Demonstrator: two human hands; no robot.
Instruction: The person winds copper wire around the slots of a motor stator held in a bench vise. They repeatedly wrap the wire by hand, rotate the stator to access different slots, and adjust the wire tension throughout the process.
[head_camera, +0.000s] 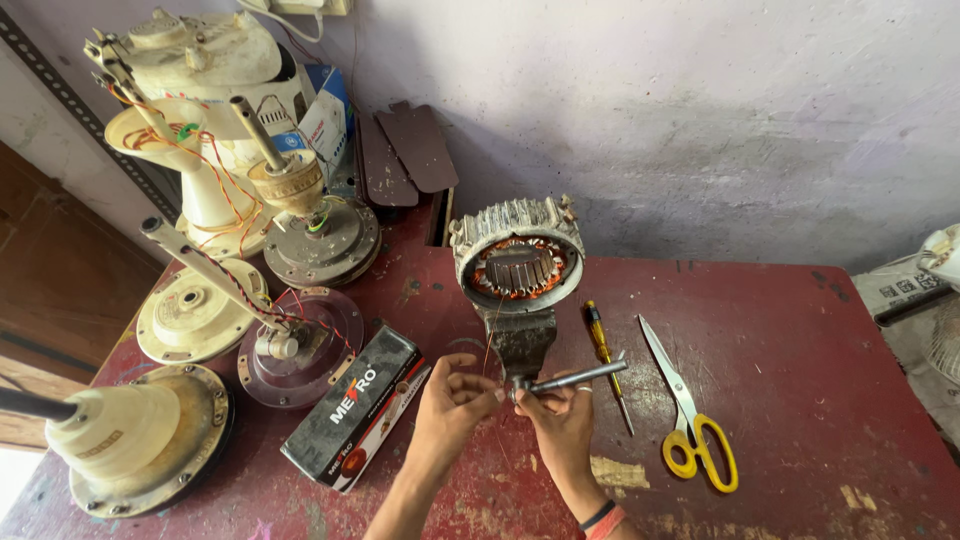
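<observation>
A motor stator (517, 262) is seen clamped upright in a small dark vise (521, 340) near the middle of a worn red bench (790, 330). The stator is a ribbed grey metal ring, with copper-coloured windings laid around its inner slots and a lighter laminated core showing in the centre. A thin strand of copper wire (489, 348) is drawn down from the windings toward the hands.

The left hand (447, 405) is held just below the vise, its fingers (478, 388) pinched shut at the lower end of the wire. The right hand (562, 420) is set beside it, nearly touching, its fingers closed around the base of the vise handle bar (580, 377), which juts out to the right.

Just right of the hands a yellow-handled screwdriver (606, 362) is laid, and beyond it a pair of yellow-handled scissors (690, 410), both flat on the bench. To the left, close to the left forearm, a long black box (355, 405) is laid at an angle. Behind it the left side of the bench is crowded with cream fan motor housings (195, 310), shafts and loose red wiring. The right side of the bench is left open up to its far edge, which is met by a grey plastered wall (700, 110).
</observation>
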